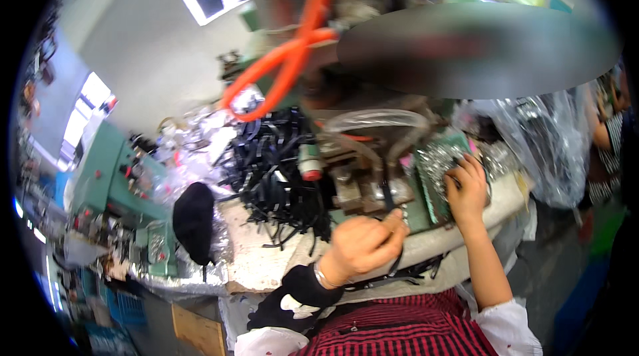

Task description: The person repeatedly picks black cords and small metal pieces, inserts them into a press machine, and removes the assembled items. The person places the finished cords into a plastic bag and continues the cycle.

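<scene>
A black strap (pixel 387 196), seemingly not done, is pinched by the left hand (pixel 365 246) at the machine (pixel 351 193), lower centre. The right hand's fingers (pixel 454 191) are bent over shiny bits (pixel 434 161), right; any hold is hidden. Which heaped straps (pixel 271 179), centre-left, are done cannot be told.

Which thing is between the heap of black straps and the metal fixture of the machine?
The head view shows a white-and-green container with a red end between the black straps and the metal fixture.
</scene>
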### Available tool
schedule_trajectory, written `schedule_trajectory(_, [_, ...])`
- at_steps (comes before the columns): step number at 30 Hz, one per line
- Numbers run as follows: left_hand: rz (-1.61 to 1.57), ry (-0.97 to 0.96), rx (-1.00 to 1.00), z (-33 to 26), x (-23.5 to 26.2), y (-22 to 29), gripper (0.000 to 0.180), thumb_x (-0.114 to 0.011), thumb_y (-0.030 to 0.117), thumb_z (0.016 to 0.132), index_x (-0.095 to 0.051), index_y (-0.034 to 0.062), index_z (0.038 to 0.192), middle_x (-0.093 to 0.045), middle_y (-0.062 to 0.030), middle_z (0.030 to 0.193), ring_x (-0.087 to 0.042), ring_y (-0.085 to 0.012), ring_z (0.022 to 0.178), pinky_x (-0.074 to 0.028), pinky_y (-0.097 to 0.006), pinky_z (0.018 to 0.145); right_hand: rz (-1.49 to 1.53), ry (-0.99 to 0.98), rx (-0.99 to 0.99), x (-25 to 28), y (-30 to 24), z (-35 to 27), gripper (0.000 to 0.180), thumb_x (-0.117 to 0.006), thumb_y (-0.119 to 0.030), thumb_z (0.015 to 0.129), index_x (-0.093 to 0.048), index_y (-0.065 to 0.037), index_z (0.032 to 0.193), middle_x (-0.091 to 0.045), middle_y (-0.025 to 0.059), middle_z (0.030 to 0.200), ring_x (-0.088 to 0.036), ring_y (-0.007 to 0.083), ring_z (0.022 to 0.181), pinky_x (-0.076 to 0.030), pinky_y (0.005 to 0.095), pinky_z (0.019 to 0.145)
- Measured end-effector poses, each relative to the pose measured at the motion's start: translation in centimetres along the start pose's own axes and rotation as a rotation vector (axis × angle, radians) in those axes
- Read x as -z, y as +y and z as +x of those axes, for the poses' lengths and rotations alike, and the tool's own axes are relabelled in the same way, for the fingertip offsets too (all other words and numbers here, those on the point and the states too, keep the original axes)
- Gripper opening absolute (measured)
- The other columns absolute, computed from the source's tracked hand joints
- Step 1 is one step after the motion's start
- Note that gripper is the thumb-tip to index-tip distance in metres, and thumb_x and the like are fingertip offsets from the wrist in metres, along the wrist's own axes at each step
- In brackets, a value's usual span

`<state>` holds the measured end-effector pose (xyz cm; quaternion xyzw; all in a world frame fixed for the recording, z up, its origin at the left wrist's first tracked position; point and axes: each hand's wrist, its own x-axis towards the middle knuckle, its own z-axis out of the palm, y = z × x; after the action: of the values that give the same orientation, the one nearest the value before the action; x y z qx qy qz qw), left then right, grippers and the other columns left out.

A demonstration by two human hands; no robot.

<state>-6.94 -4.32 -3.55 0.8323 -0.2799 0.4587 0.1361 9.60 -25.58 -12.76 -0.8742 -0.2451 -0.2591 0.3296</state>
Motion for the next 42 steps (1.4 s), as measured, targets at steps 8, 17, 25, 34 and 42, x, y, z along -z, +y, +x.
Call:
schedule_trajectory(8, [0.159,-0.021,0.416,-4.0,5.3,4.7,0.032,-0.072,0.001,0.079,-0.071,0.0070,0.111,-0.073,-0.0156,0.108,-0.070,-0.0227,0.079,-0.054,-0.032,0.068,-0.115,-0.066,0.050,-0.2,-0.6,-0.1,0.024,-0.079,-0.012,0.073,-0.069,-0.002,0.092,-0.061,0.0192,0.128,-0.051,0.0386,0.129,-0.048,0.0495,0.095])
schedule_trajectory(17, [0.895,0.027,0.820,-7.0,13.7,-11.8,0.011,-0.078,0.015,0.081,-0.073,0.0074,0.088,-0.067,-0.0087,0.096,-0.060,-0.0308,0.095,-0.047,-0.042,0.083,-0.134,-0.028,0.083,-0.2,-2.3,1.3,0.015,-0.076,-0.011,0.075,-0.068,-0.003,0.084,-0.066,0.0149,0.114,-0.057,0.0369,0.120,-0.049,0.0476,0.088])
schedule_trajectory(25, [0.604,-0.057,1.112,-12.1,12.0,-14.6,0.016,-0.072,0.017,0.085,-0.069,0.0026,0.082,-0.063,-0.0107,0.067,-0.061,-0.0285,0.065,-0.048,-0.040,0.066,0.229,0.194,-0.161,1.9,-1.7,-0.6,0.006,-0.072,-0.004,0.085,-0.070,-0.003,0.090,-0.070,0.0060,0.089,-0.066,0.0218,0.085,-0.051,0.0335,0.078])
schedule_trajectory(34, [-0.442,0.353,1.242,-5.7,9.2,-5.1,0.019,-0.057,0.008,0.102,-0.062,-0.0027,0.117,-0.075,-0.0109,0.101,-0.064,-0.0084,0.076,-0.048,-0.020,0.066,1.019,-0.008,-0.620,1.2,-5.0,0.6,0.014,-0.071,-0.001,0.090,-0.073,0.000,0.104,-0.072,0.0028,0.094,-0.064,0.0083,0.086,-0.050,0.0228,0.079])
schedule_trajectory(42, [-0.279,0.442,1.094,-4.4,6.5,-3.7,0.017,-0.058,0.009,0.101,-0.067,-0.0046,0.096,-0.065,-0.0064,0.087,-0.058,-0.0094,0.065,-0.041,-0.019,0.056,1.167,-0.075,-0.348,0.6,-13.8,1.6,0.021,-0.069,0.004,0.087,-0.064,0.002,0.107,-0.071,0.0083,0.098,-0.066,0.0144,0.090,-0.051,0.0264,0.082])
